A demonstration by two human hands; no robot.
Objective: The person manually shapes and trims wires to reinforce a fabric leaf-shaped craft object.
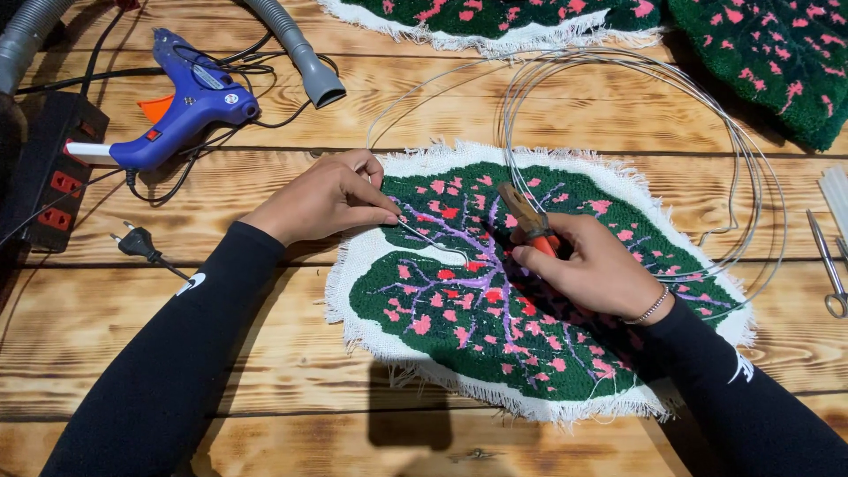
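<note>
Left hand [329,196] pinches thin wire [430,238] on a leaf-shaped tufted rug [459,318] lying centre on the wooden table [265,371]; right hand [594,269] grips orange-handled pliers [528,217] | blue glue gun [181,106] far left; scissors [829,265] right

Black long sleeves with small white marks; beaded bracelet [652,307] on right wrist.

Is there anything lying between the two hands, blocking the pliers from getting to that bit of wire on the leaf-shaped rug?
Nothing visible does. The left hand pins the wire on the leaf-shaped rug; the right hand holds the pliers just beside it. Between them lies only the flat tufted surface.
</note>
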